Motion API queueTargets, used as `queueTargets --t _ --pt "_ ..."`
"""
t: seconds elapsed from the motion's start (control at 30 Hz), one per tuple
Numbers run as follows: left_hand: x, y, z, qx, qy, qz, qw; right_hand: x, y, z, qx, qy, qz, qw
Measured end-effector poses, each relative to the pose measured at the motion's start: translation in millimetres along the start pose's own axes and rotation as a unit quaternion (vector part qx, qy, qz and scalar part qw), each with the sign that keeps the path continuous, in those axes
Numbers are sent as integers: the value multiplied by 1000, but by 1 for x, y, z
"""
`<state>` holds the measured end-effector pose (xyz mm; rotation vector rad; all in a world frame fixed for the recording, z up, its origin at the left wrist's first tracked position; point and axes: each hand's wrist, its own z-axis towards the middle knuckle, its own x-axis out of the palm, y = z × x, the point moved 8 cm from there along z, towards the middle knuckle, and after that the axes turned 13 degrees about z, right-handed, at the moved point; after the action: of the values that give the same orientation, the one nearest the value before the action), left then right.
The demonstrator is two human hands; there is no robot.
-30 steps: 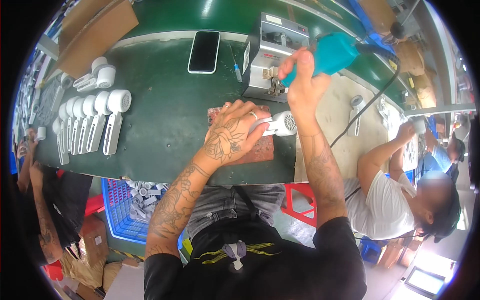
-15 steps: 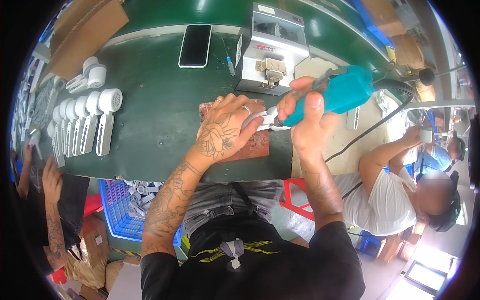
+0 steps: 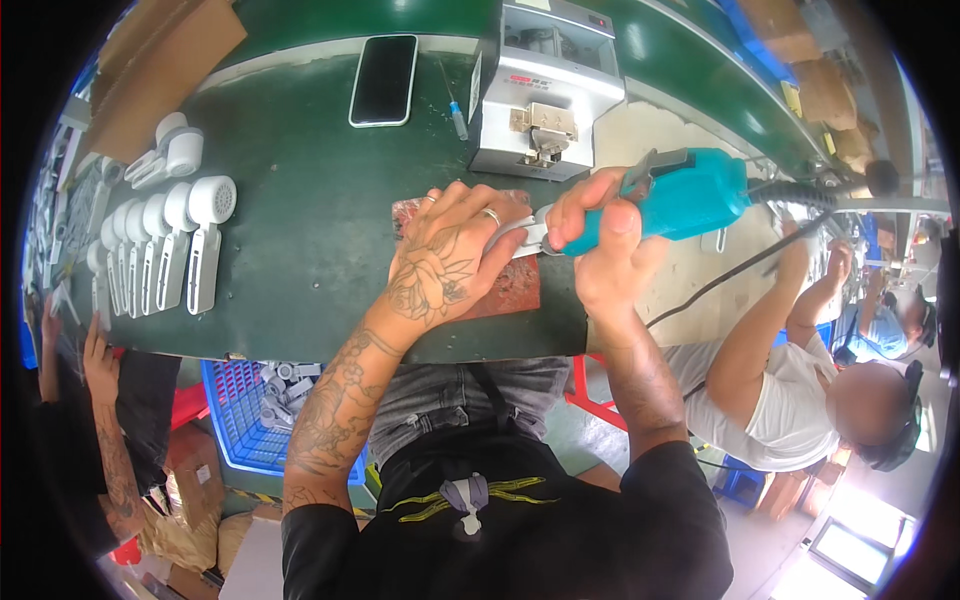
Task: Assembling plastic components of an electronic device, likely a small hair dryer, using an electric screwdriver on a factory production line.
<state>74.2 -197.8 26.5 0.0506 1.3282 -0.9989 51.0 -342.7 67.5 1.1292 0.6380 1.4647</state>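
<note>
My left hand (image 3: 440,258) presses down on a white shower head (image 3: 530,238), its fingers curled over the part and hiding most of it. Under that hand lies a worn red pad (image 3: 508,292) on the green table. My right hand (image 3: 622,262) is wrapped round a teal electric screwdriver (image 3: 695,195), held nearly level. The tool's tip meets the right end of the shower head; my fingers hide the exact contact.
White shower heads (image 3: 211,200) with slotted handles stand in a row at left. Beyond are a phone (image 3: 384,82), a small screwdriver (image 3: 458,120) and a grey machine (image 3: 545,95). A black cable (image 3: 715,275) runs at right. A blue basket (image 3: 240,440) sits below. Co-workers flank both sides.
The screwdriver and my right hand have shifted slightly, and the tool now lies more level. My left hand keeps its hold. The co-worker at right has lowered their raised arms.
</note>
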Motion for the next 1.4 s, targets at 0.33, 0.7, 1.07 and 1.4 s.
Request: queueTargets --t 0.33,0.7,1.07,1.4 --pt "-6 3 1 -6 -10 -11 1000 5 -7 0 -7 25 45 999" --pt "-53 0 -82 24 -179 88 980 -24 62 -59 -70 -86 142 984" --pt "-138 68 -106 -204 -247 306 897 -54 52 -96 33 -112 99 988" --pt "130 -89 151 -74 -18 -175 982 -71 77 -117 31 -135 75 988"
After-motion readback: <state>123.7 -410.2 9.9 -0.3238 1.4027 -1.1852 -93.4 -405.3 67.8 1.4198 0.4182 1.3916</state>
